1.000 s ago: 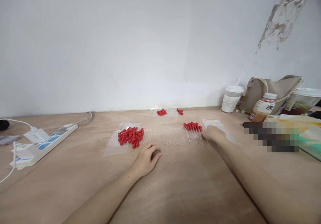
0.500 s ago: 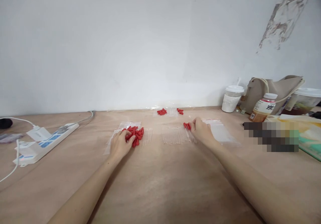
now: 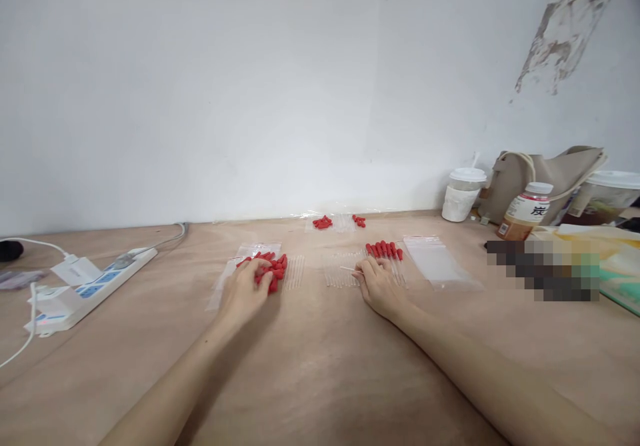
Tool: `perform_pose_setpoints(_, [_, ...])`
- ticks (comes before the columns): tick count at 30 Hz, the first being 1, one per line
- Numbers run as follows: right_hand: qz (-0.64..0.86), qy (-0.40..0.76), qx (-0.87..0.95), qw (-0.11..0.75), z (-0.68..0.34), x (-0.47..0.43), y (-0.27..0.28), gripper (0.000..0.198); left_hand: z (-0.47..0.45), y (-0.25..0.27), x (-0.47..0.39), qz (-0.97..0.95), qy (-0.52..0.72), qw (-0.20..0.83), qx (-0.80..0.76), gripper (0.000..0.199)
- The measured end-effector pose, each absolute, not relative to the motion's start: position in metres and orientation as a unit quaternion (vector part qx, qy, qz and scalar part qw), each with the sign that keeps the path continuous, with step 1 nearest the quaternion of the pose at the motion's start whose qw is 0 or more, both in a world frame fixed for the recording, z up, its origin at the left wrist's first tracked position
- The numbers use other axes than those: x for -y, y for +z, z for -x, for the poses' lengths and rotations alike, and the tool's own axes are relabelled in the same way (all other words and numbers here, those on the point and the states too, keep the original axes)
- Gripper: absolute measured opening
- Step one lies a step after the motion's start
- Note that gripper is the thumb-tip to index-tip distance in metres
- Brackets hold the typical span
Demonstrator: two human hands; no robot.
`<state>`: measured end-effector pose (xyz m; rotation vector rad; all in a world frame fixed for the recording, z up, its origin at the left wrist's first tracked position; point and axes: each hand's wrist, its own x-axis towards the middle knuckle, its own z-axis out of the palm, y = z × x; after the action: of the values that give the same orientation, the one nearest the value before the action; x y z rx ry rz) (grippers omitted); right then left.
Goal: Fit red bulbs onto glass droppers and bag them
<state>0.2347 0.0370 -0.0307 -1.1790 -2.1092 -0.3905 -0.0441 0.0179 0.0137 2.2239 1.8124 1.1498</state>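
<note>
Right hand [image 3: 377, 286] has a thin clear tube [image 3: 347, 269] pinched between the fingertips, held roughly sideways above the row of bare tubes [image 3: 336, 276] on the desk [image 3: 320, 373]. Left hand [image 3: 244, 289] is curled over the pile of red rubber bulbs [image 3: 279, 267] off to the left; its fingertips are buried in there, so I honestly can't tell if it's got one. My two cents: pinch the tube lightly near one end, since it could snap or roll, and take just one bulb by its fat part so the neck's free. I'd also keep that wrist clear of the finished-looking red-topped tubes [image 3: 384, 249] just behind it. Writing-wise, the drink bottle [image 3: 526, 213] label shows a big 炭; the smaller print's too tiny to read.
</note>
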Motion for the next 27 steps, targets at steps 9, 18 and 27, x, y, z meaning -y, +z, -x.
perform_pose_setpoints(9, [0.386,-0.076,0.854,0.341,-0.237,-0.018,-0.038,0.018,-0.026,-0.023,0.009,-0.829,0.303,0.146,-0.447,0.02])
perform_pose_setpoints(18, [0.359,-0.056,0.855,0.371,-0.238,-0.011,-0.039,0.018,-0.034,-0.024,0.0,-0.8,0.331,0.188,-0.463,0.01])
perform_pose_setpoints(27, [0.338,-0.085,0.869,0.351,-0.233,-0.006,-0.035,0.018,-0.031,-0.025,0.0,-0.784,0.381,0.268,-0.41,0.011])
